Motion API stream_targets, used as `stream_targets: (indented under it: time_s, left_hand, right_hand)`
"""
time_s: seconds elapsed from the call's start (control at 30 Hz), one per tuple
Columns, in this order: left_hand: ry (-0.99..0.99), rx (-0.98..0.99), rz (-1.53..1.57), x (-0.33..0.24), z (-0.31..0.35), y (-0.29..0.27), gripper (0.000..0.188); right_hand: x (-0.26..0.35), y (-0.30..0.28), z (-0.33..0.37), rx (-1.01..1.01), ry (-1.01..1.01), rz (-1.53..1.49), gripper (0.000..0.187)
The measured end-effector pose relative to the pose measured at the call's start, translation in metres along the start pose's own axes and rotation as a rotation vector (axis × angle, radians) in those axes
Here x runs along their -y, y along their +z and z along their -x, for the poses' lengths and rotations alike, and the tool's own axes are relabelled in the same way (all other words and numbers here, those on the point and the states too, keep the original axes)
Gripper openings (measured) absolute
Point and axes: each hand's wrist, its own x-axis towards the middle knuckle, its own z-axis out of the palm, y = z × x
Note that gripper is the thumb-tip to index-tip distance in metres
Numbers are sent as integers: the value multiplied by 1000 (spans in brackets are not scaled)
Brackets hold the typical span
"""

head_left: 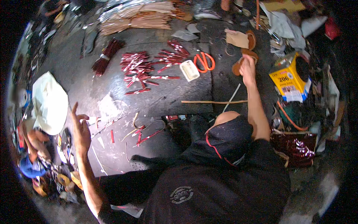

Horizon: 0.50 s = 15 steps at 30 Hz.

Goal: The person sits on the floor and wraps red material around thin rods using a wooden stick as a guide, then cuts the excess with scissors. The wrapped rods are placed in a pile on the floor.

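My right hand (247,71) is stretched out to the far right, its fingers closed at the edge of a brown rounded piece (236,68). Beside it lies a tan flat piece (237,38). My left hand (81,134) is raised at the left with its index finger stretched out, holding nothing. Shiny dark red strips (136,64) are heaped in the middle of the dark work surface, and a tied dark red bundle (106,58) lies farther left. Orange loop handles (204,62), seemingly of scissors, rest beside a small white tray (190,70).
Tan strips (138,18) are stacked at the far side. A thin tan stick (212,102) lies near my bent knee (226,118). To the right stands a yellow box (287,80). A white sheet-like thing (50,102) and another person's limb (38,142) are at the left.
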Motion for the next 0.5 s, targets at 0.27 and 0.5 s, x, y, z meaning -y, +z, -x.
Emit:
stream_targets:
  time_s: [0.27, 0.5]
  left_hand:
    - [-260, 526, 414, 40, -14, 42, 40]
    - [-114, 721, 37, 4, -8, 53, 38]
  right_hand:
    - [-120, -184, 104, -762, 368, 878, 22]
    - [-150, -168, 118, -671, 466, 922, 39]
